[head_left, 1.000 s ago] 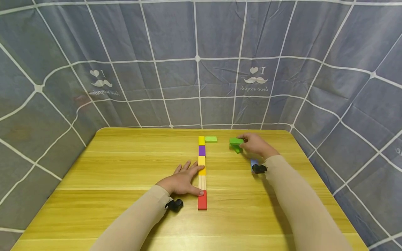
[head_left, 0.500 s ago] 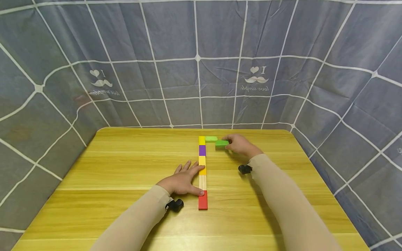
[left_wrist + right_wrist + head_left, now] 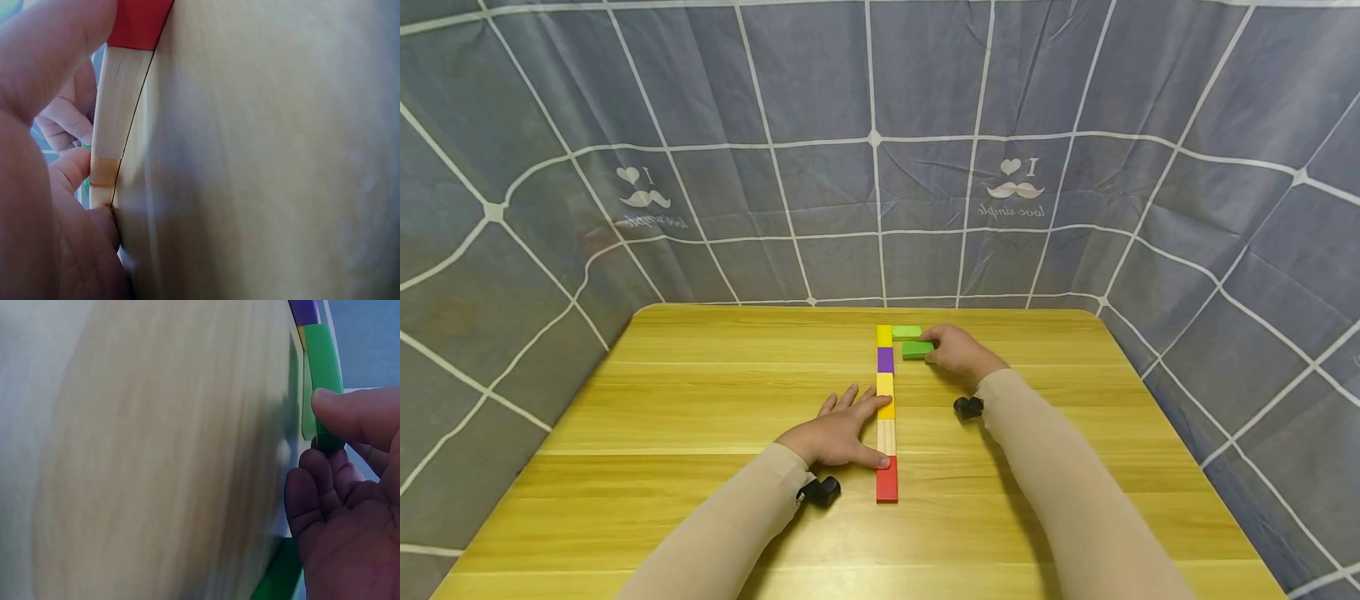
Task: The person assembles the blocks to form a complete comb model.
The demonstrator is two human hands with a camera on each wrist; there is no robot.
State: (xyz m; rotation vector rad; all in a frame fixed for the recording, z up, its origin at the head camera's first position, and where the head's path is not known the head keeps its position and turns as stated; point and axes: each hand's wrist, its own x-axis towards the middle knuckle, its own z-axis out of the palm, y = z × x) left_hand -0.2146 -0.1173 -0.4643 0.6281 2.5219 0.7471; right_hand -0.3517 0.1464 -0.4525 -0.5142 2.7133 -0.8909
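Observation:
A column of wooden blocks lies on the table: yellow (image 3: 884, 335), purple (image 3: 885, 360), orange-yellow (image 3: 885, 385), plain wood (image 3: 886, 437) and red (image 3: 887, 487). My left hand (image 3: 829, 435) rests along its left side with fingers spread, the thumb on the red block and the index finger on the orange-yellow one. Between thumb and fingers, my right hand (image 3: 961, 352) pinches a green block (image 3: 916, 351). This block is just in front of a light green block (image 3: 906, 332), which touches the yellow one. The right wrist view shows the green block (image 3: 326, 375) held slightly off the table.
Another green block (image 3: 280, 569) lies below my right hand in the right wrist view; the hand hides it from the head view. A grey curtain (image 3: 820, 192) with white lines stands behind and beside the wooden table (image 3: 700, 367).
My right hand has moved left with the green block, from near the other green block to beside the light green one. My left hand has stayed in place.

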